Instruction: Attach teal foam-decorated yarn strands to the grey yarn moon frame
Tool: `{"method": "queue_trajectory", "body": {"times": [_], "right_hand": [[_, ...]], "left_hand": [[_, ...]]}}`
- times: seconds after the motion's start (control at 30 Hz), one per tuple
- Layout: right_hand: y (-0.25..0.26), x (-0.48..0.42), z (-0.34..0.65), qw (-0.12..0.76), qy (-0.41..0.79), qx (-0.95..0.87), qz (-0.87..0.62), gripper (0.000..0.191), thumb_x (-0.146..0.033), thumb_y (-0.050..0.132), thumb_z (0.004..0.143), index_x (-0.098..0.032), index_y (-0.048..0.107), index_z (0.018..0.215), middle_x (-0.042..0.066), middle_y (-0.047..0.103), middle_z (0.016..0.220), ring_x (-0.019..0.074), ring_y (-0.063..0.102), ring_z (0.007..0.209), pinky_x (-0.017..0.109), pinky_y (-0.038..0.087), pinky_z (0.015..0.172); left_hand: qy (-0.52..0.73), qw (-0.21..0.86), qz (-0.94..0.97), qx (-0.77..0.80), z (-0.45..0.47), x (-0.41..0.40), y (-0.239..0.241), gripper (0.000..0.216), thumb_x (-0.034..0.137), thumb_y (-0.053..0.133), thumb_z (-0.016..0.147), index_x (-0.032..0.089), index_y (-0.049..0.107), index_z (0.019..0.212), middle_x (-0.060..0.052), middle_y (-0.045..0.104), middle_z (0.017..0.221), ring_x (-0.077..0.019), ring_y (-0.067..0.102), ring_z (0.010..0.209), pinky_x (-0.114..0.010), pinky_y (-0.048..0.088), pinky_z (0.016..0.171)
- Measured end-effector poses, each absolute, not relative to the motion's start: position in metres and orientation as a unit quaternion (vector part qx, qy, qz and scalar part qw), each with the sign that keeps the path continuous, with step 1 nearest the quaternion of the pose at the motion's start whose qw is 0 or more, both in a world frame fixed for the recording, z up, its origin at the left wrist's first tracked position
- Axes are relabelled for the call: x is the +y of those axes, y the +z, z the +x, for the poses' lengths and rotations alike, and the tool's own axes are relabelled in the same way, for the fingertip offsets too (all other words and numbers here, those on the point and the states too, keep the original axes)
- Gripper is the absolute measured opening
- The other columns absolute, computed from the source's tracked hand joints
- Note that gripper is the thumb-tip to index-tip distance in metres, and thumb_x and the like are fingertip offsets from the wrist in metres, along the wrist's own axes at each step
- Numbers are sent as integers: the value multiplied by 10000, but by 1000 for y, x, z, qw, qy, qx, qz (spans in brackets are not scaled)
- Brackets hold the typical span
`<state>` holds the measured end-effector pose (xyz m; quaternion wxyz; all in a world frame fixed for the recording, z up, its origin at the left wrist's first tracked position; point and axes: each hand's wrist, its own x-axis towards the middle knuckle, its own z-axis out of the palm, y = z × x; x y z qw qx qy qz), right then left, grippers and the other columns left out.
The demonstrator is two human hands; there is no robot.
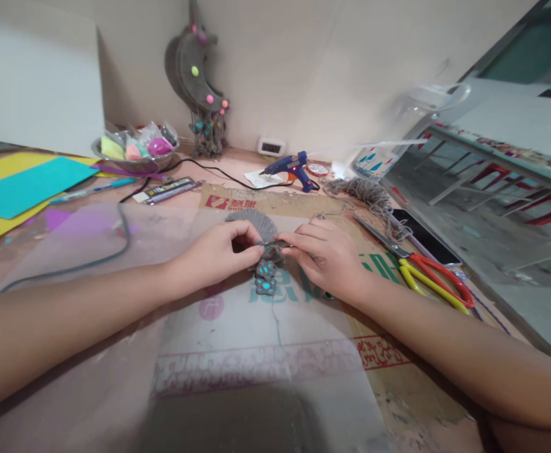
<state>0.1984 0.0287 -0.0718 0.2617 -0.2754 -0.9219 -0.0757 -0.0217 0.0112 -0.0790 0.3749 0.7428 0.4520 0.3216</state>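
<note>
Thumb and forefinger of my left hand (228, 248) pinch a small grey ornament (266, 277) with turquoise patches, at its upper end. My right hand (322, 255) is closed at the same spot, fingertips on a small dark piece that joins it; its exact kind is too small to make out. The ornament's lower parts hang toward me over a translucent sheet (313, 377), and a thin thread trails from them. Just behind my fingers lies a round, grey, yarn-wrapped disc (256, 220), partly covered by my left hand.
Right of my hands are scissors (417, 261), a phone (429, 239) and grey yarn (364, 195). A blue glue gun (294, 168) and a bowl of coloured clay (133, 165) stand behind. A decorated grey crescent (190, 69) leans by the wall; a clear jug (393, 132) stands right.
</note>
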Motion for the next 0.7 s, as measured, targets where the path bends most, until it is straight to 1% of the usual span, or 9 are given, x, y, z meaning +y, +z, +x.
{"method": "queue_trajectory", "body": {"times": [0.23,0.37,0.53,0.7], "right_hand": [[-72,27,199,279,-57,-913,-292,256,-311,499,939,-167,662,1074,73,667,815,189,557,731,324,402,657],[-72,27,199,282,-69,-914,-283,245,-306,505,936,-163,661,1062,67,666,803,180,546,708,318,400,655],[-72,27,198,266,-92,-917,-281,248,-305,501,937,-162,670,1048,70,673,810,187,549,724,321,392,653],[-70,26,197,255,-111,-921,-272,253,-286,487,945,-144,679,1028,56,664,752,178,523,687,318,375,638]], "left_hand": [[326,387,736,450,-22,12,-80,89,261,550,804,178,577,789,20,631,741,-124,564,675,-241,423,617],[327,386,737,448,-22,13,-80,86,257,553,805,176,574,786,21,628,735,-123,565,676,-240,426,619],[325,386,736,450,-21,12,-78,67,231,545,799,176,582,786,22,634,736,-120,562,667,-233,421,606],[326,376,741,450,-21,11,-77,75,240,553,802,174,587,791,20,634,746,-122,564,683,-239,431,629]]}}
